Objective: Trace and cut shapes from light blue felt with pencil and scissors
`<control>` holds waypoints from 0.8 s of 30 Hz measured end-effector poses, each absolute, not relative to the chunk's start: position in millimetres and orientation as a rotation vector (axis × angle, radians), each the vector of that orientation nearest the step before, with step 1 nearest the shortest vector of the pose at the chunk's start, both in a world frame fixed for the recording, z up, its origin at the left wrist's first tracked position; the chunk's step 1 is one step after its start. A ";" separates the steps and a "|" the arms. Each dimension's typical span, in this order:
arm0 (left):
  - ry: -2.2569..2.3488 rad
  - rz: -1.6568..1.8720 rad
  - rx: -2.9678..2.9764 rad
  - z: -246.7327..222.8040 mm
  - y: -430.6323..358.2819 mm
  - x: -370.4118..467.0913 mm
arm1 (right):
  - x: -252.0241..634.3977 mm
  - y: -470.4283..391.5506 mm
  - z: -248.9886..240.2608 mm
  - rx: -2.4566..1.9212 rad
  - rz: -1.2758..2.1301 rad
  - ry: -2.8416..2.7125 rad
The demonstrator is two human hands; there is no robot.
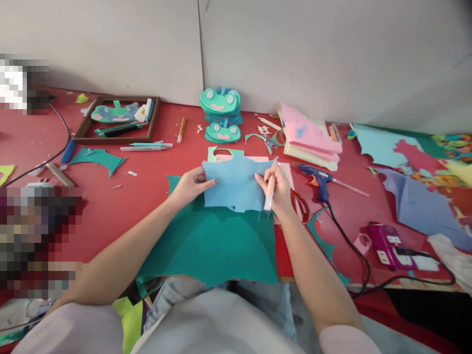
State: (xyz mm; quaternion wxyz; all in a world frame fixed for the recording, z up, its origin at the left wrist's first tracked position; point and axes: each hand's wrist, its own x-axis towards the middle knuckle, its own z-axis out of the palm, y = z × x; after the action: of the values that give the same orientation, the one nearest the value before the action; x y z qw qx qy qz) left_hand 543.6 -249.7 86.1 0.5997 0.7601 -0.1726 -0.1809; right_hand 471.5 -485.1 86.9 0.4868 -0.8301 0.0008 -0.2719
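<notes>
Between my hands is a light blue felt piece (pixel 238 184) with ragged edges, raised over a large dark green felt sheet (pixel 217 246). My left hand (pixel 193 186) pinches its left edge, thumb in front. My right hand (pixel 277 189) grips the right edge and also holds a whitish pen (pixel 270 192) pointing down. Pink sheets (pixel 286 172) lie partly under the blue piece and my right hand. Red-handled scissors (pixel 301 206) rest just right of that hand, partly hidden.
Stacked green frog faces (pixel 220 103) stand at the back. A brown frame (pixel 120 98) holds another face and pens. On the right are a blue glue gun (pixel 320 182), its black cable, a purple power box (pixel 391 246), folded pink felt (pixel 309 132) and blue felt (pixel 424 206).
</notes>
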 end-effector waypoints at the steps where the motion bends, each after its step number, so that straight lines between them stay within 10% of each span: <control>1: -0.393 -0.465 1.702 85.2 -250.0 543.1 | 472.0 -486.9 87.0 -2.033 -0.730 0.019; 24: -1.050 0.472 1.936 90.9 -247.9 532.5 | 465.4 -486.2 93.6 -1.838 -0.753 0.012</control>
State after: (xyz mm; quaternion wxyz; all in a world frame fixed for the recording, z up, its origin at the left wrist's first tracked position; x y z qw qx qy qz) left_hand 532.5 -247.9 90.9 0.4301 0.7759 -0.4209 0.1893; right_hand 465.4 -486.2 93.6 0.5458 -0.7753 0.0052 -0.3177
